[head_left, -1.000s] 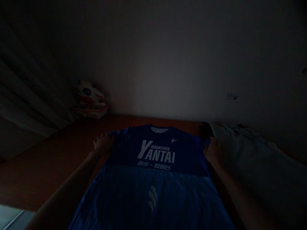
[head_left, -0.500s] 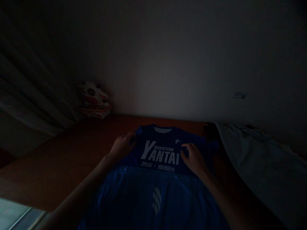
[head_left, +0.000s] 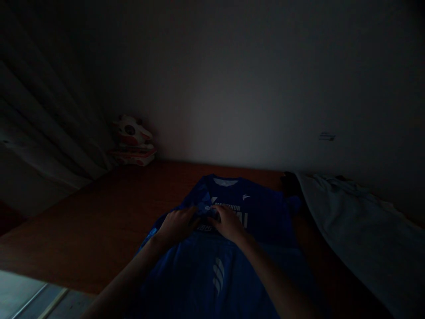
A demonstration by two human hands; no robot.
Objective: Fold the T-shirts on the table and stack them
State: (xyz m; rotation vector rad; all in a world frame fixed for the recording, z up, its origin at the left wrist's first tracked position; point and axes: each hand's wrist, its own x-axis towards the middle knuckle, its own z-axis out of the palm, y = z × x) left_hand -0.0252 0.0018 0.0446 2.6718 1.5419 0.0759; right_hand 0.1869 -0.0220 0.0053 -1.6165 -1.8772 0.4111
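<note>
A blue T-shirt (head_left: 265, 212) lies face up on the brown wooden surface, white lettering across its chest and its collar toward the wall. The sleeve (head_left: 203, 206) on the left side is folded inward over the chest and covers part of the print. My left hand (head_left: 177, 225) has its fingers closed on that folded part. From the other side my right hand (head_left: 229, 221) grips the sleeve's end with thumb and fingers. The fingertips are dim and partly hidden. The opposite sleeve (head_left: 292, 203) sticks out to the right.
Grey-green cloth (head_left: 358, 230) lies along the right side. A cow-shaped toy (head_left: 133, 139) stands at the back left corner beside a pale curtain (head_left: 43, 115). A plain wall (head_left: 232, 79) rises behind the wooden surface (head_left: 83, 221). The room is dark.
Both hands have come to the left half of the chest, the right one moving left and the left one nearer and inward. The left sleeve is now folded over the lettering.
</note>
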